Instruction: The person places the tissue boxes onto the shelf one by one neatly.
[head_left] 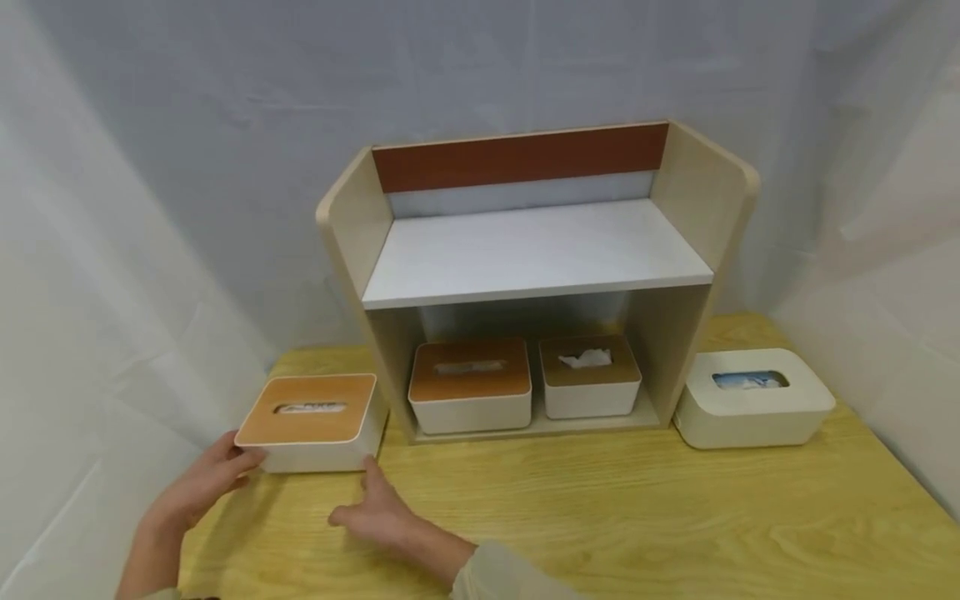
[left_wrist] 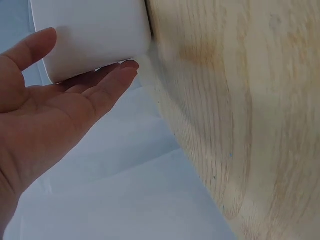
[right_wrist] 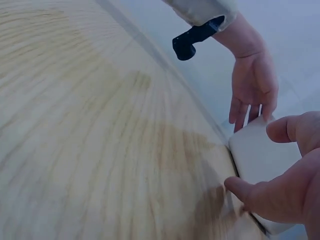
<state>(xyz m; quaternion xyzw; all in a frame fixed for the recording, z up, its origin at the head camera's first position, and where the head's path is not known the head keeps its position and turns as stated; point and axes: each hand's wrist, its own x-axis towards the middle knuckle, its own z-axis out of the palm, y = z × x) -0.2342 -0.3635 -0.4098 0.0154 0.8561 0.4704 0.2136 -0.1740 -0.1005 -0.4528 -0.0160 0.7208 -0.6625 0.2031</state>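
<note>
Left box [head_left: 309, 423], on the table [head_left: 562, 517], just left of the shelf [head_left: 536, 250]. Touched along its left side by the left hand [head_left: 202, 485], fingers straight, not clenched. Met at its near right corner by a fingertip of the right hand [head_left: 378, 514], thumb spread away, likewise unclenched. Inside the shelf's lower level, side by side: wide box [head_left: 470, 392] at left, small box [head_left: 590, 387] at right. Right of the shelf, on the table: white box [head_left: 753, 421].

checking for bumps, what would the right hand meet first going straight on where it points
The right hand would likely meet the tissue box left of the shelf first; whether they touch is unclear.
</note>
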